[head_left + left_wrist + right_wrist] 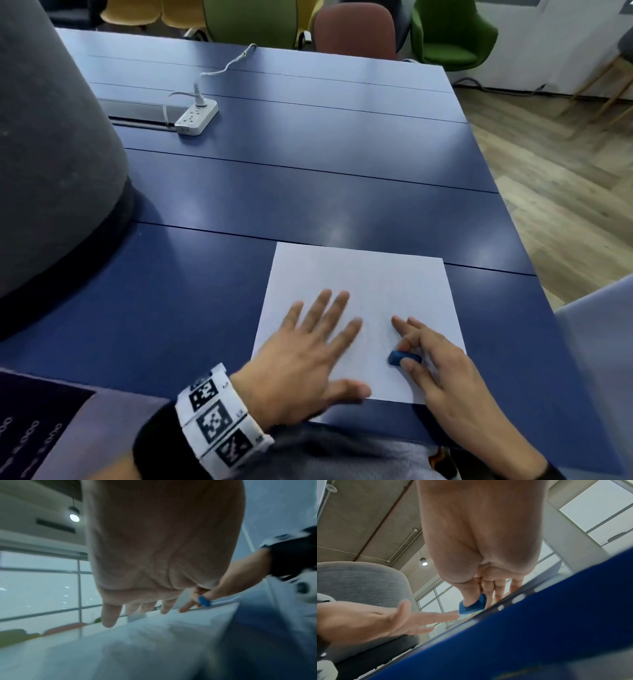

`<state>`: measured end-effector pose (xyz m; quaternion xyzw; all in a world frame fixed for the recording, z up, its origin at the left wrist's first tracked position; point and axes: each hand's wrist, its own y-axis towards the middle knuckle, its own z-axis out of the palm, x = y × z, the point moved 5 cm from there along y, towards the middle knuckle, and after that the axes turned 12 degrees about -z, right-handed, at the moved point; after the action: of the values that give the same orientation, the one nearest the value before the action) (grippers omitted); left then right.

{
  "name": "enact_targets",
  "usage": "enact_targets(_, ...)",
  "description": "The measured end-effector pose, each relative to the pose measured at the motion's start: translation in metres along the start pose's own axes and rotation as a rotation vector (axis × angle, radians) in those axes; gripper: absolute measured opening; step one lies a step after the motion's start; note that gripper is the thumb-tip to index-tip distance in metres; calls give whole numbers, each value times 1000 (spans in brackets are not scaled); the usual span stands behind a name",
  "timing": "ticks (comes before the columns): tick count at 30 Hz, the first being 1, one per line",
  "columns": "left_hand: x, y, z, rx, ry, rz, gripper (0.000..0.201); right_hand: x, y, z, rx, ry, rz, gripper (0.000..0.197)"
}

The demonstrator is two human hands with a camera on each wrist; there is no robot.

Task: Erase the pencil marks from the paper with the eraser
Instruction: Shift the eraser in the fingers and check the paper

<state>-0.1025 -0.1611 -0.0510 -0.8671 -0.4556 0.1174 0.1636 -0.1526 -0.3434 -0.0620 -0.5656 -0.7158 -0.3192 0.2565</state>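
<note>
A white sheet of paper (366,284) lies near the front edge of the blue table (308,171). No pencil marks show on it at this sharpness. My left hand (308,349) lies flat with fingers spread on the sheet's lower left part. My right hand (431,356) pinches a small blue eraser (403,358) between thumb and a curled finger, low on the sheet's right side, with two fingers stretched out forward. In the right wrist view the eraser (472,604) sits under the thumb, touching the surface. The left wrist view shows the eraser (204,601) beyond my spread fingers (109,616).
A white power strip (197,118) with a cable lies far back on the left of the table. A large grey upholstered chair back (51,154) stands at the left. Coloured chairs (356,31) line the far edge. The table's right edge drops to wooden floor (565,178).
</note>
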Motion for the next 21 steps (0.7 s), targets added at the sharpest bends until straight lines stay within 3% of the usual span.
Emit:
enact_targets(3,-38,2,26,-56,-29,97,96,-2,0,0,4,-1,-16,35)
enact_targets(7,-39,5,48,-78,-67,73,84,-1,0,-1,21,28,-7,32)
enact_targets(10,-2,0,48,-125,-61,-54,82,-1,-2,-1,15,71,11,32)
enact_targets(13,42,-9,44,-174,-97,-264,100,-1,-2,0,13,94,24,29)
enact_targets(15,55,-13,43,-217,-130,-333,106,-1,-4,2,10,100,32,26)
enact_targets(17,35,-13,41,-234,-131,-265,96,-2,-4,3,5,113,43,24)
enact_targets(20,-22,-9,52,-273,-83,32,82,-3,-4,0,0,176,64,24)
enact_targets(21,-35,-8,52,-265,-62,72,81,-3,-4,-1,2,201,73,25)
